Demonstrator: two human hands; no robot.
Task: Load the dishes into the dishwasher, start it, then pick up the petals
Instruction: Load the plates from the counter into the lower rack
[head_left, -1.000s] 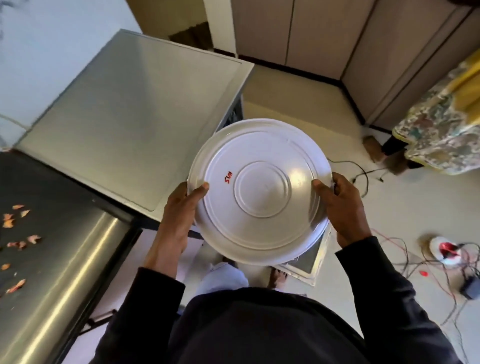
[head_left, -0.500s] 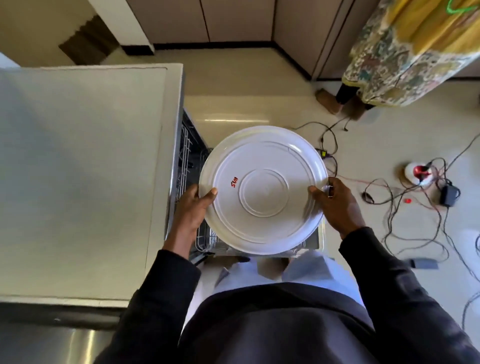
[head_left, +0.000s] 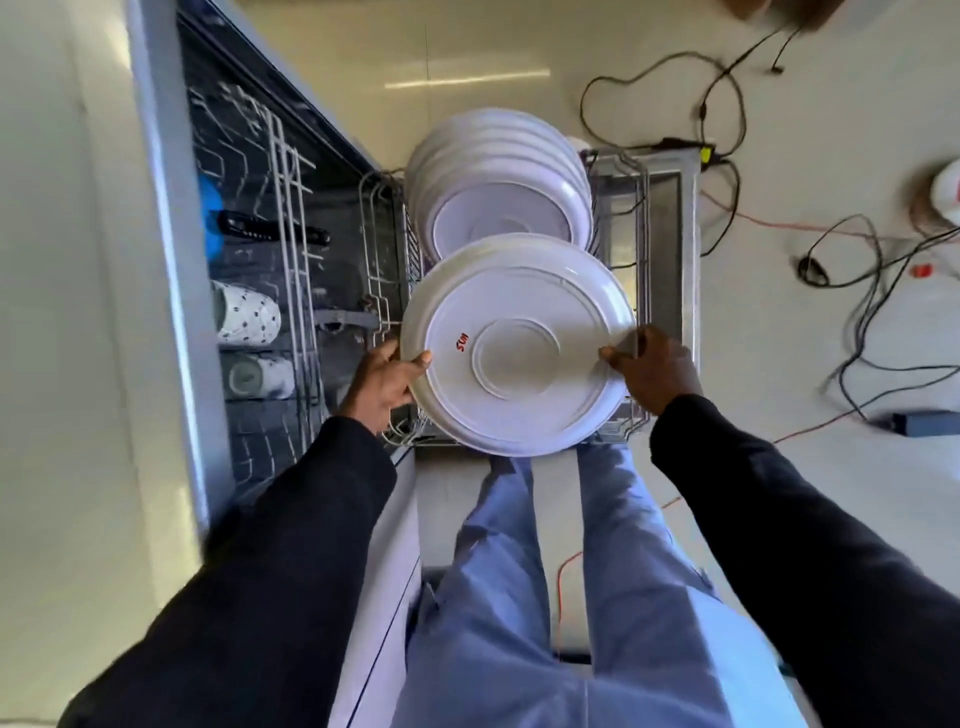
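White plate (head_left: 519, 348) rim-gripped over lower rack (head_left: 641, 218)

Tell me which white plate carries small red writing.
The plate held in both hands, nearest the camera; the racked plates behind it show none.

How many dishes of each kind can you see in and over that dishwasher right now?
Plates standing in the lower rack: about 7, rims overlap so the count is rough
Plate held in both hands: 1
Mugs in the upper rack: 2
Total: about 10
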